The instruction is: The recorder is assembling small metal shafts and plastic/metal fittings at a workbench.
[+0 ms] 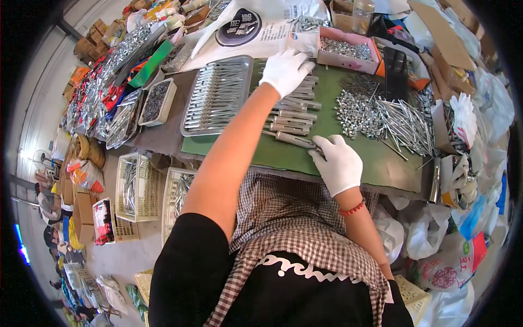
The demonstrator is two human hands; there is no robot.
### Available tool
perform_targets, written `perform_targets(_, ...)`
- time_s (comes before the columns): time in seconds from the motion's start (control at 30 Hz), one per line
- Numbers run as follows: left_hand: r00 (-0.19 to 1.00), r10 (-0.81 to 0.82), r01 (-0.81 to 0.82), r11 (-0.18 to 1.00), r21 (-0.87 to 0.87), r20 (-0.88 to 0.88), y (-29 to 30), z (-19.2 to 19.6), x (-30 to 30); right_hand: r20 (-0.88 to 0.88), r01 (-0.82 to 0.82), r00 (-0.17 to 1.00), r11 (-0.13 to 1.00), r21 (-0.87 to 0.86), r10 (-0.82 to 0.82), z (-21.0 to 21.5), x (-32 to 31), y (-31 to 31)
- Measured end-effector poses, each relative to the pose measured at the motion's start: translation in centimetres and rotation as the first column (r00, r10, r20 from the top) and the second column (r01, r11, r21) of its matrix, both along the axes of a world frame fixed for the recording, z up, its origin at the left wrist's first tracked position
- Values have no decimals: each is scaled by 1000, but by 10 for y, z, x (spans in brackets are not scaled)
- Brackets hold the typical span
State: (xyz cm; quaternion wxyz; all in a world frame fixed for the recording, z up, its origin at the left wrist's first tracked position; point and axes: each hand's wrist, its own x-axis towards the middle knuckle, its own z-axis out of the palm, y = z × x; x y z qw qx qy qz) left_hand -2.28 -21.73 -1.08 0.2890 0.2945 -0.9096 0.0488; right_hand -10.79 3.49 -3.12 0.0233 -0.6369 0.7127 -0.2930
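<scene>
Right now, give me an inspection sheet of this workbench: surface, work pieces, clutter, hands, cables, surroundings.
Surface: green mat on the bench, partly bare near the front edge.
Work pieces: row of metal sleeves; metal tray of finished pieces.
Clutter: pile of long nails, heap of nuts, pink box of small parts.
Hands: left hand gloved, resting on the sleeves; right hand gloved, grip on one sleeve's end.
Cables: nothing seen.
Surroundings: plastic baskets on the floor, bags at right.
</scene>
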Motion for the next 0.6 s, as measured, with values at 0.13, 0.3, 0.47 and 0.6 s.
perform_targets(0.13, 959, -261, 247, 961, 123, 114, 12, 13, 62, -12, -15, 1000, 999, 41, 15, 6, 6, -8)
perform_targets(0.3, 961, -214, 185, 968, 169, 174, 38, -3, 94, -44, 19, 999, 999, 30, -18, 7, 14, -3)
perform_targets(0.47, 982, -186, 189, 953, 237, -38, 61, 7, 76, -112, 20, 994, 999, 49, -14, 0, 8, 8)
perform_targets(0.6, 969, -233, 247, 938, 242, -84, 106, 38, 68, -208, -79, 978, 946, -314, 13, -30, -20, 2)
